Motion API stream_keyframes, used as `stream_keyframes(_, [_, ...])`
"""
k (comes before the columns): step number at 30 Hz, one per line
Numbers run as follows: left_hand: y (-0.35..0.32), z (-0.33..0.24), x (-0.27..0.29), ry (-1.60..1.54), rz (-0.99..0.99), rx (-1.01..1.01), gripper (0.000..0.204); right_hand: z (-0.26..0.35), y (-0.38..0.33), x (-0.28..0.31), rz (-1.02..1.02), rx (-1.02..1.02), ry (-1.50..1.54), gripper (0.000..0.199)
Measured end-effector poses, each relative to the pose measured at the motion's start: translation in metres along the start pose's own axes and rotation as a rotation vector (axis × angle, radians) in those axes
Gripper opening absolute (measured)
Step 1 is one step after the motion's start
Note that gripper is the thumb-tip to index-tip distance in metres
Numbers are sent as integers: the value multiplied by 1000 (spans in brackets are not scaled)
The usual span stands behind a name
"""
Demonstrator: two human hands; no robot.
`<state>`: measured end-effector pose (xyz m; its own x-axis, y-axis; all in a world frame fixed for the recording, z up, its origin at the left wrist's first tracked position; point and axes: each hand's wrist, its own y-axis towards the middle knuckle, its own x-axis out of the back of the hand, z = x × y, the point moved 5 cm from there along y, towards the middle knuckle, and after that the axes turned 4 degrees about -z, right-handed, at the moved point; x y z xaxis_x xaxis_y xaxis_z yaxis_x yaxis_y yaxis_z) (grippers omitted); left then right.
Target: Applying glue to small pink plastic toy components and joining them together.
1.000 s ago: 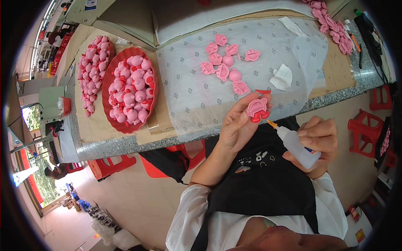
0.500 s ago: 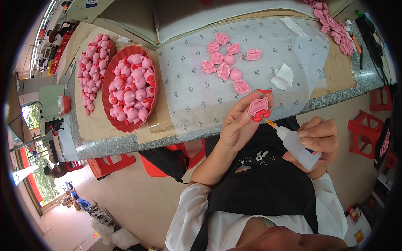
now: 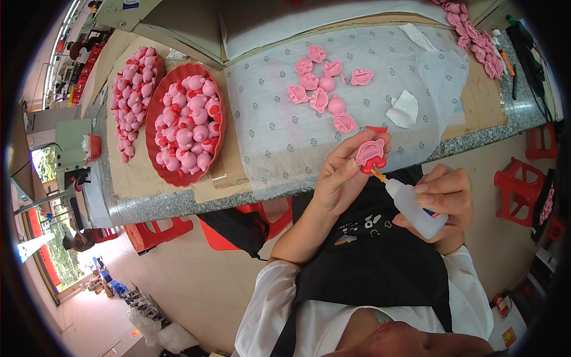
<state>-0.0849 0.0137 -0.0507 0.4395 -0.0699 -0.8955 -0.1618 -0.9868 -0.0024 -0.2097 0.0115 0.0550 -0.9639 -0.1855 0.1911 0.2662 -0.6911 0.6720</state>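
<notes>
Several pink pieces (image 3: 319, 100) are lying on a white sheet (image 3: 270, 140) between the far and near edges of the table (image 3: 160, 206). At that near edge, the person's left hand (image 3: 341, 172) is pinching a pink-and-red piece (image 3: 370, 153) between thumb and fingers, and the right hand (image 3: 449, 202) is clasping a squeeze bottle (image 3: 411, 208), its orange tip (image 3: 379, 176) pointing at the red part (image 3: 376, 163); whether they are touching, I cannot tell.

Window (image 3: 66, 253) glare at left, dark corners (edges bent)

Dark recycling-arrow signs (image 3: 290, 147) dot the white sheet (image 3: 264, 83) — the label (image 3: 430, 212) on the bottle (image 3: 413, 208) is too small to read.
</notes>
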Motion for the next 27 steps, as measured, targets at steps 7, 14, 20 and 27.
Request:
stream_keyframes(7, [-1, 0, -1, 22, -1, 9, 47, -1, -1, 0, -40, -5, 14, 49])
stream_keyframes(14, [0, -1, 0, 27, -1, 4, 47, -4, 1, -5, -10, 7, -2, 48])
stream_keyframes(20, [2, 4, -2, 7, 20, 23, 47, -1, 1, -1, -15, 16, -1, 49])
stream_keyframes(27, [-4, -7, 10, -106, -12, -90, 46, -31, 1, 51, -273, -41, 170, 47])
